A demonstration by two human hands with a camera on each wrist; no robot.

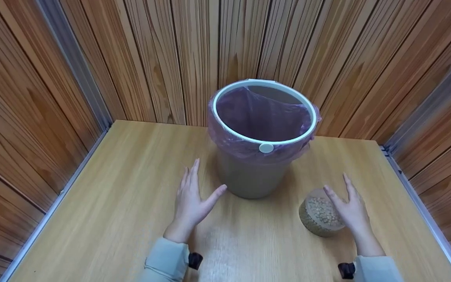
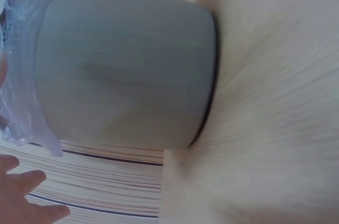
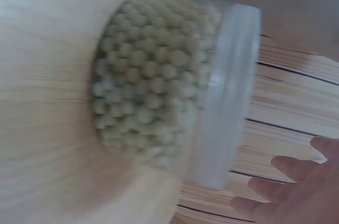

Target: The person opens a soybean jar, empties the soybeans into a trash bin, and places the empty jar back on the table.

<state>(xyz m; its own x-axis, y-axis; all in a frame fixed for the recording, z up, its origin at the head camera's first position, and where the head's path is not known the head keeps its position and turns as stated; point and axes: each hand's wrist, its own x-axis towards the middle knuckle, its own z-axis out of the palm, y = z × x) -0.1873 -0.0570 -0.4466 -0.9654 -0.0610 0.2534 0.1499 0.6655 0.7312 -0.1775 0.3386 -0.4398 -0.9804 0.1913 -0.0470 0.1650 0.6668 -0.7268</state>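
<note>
A grey trash can [image 1: 249, 176] stands upright toward the back of the table, lined with a translucent purple bag [image 1: 233, 145] under a pale ring [image 1: 266, 141]. In front of it, to the left, my left hand [image 1: 192, 203] has its fingers straight and thumb spread, holding nothing. A round clear jar [image 1: 315, 219] full of small beige balls stands to the right; the right wrist view shows its clear lid [image 3: 225, 97]. My right hand [image 1: 352, 209] is beside the jar, partly covering it in the head view, fingers extended and gripping nothing. The left wrist view shows the can's side [image 2: 127, 70] close up.
The light wooden table [image 1: 104, 203] is bounded by wood-panelled walls [image 1: 147, 58] at the back and both sides. Metal strips [image 1: 57, 201] run along its side edges. The can stands near the back wall.
</note>
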